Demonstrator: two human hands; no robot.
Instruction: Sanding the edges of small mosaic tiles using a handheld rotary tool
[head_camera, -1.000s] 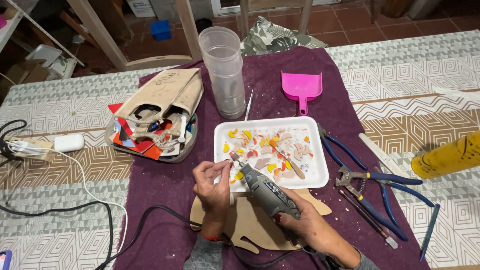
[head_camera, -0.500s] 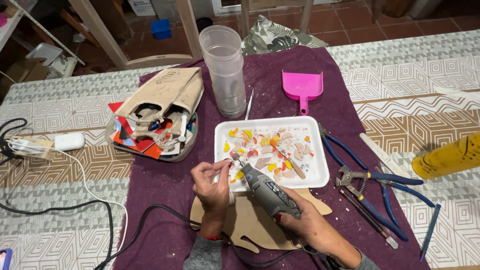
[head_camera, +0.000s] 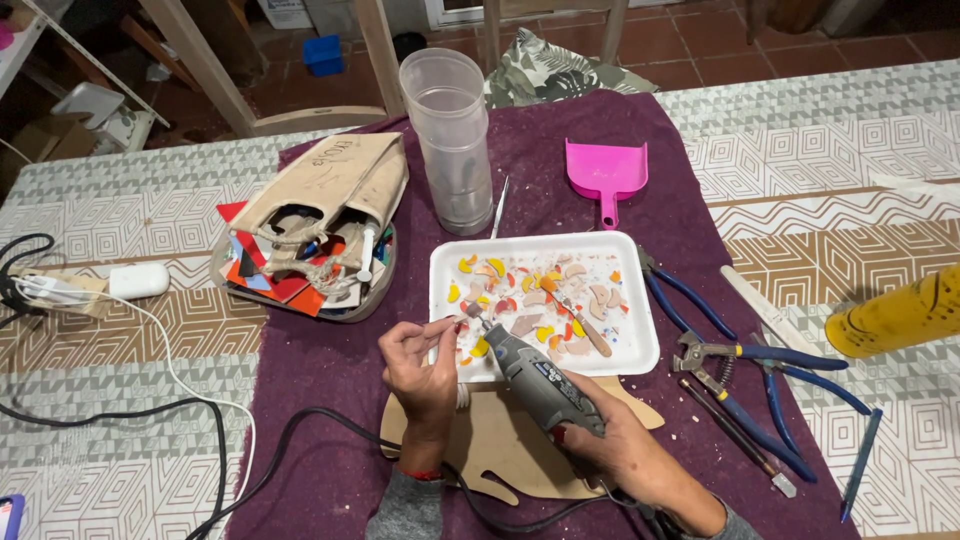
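My right hand (head_camera: 625, 455) grips a grey corded rotary tool (head_camera: 535, 378) whose tip points up-left over the near left corner of a white foam tray (head_camera: 640, 345). My left hand (head_camera: 420, 365) pinches a small piece (head_camera: 461, 322) between thumb and fingers right at the tool's tip. The tray holds several small coloured and pink glass pieces (head_camera: 545, 295) and a wooden-handled tool (head_camera: 590, 332). Under both hands lies a flat wooden cutout (head_camera: 500, 450) on a purple cloth (head_camera: 330, 370).
A clear plastic cylinder (head_camera: 450, 140) stands behind the tray. A pink dustpan (head_camera: 605, 172) lies to its right. A beige pouch sits on a bowl of coloured glass (head_camera: 315, 230) at left. Blue-handled pliers (head_camera: 745, 370) lie at right, near a yellow bottle (head_camera: 895, 315). Cables (head_camera: 180, 420) cross the left.
Both hands and the rotary tool stay at the tray's near left corner; my left hand has shifted only slightly around the small piece.
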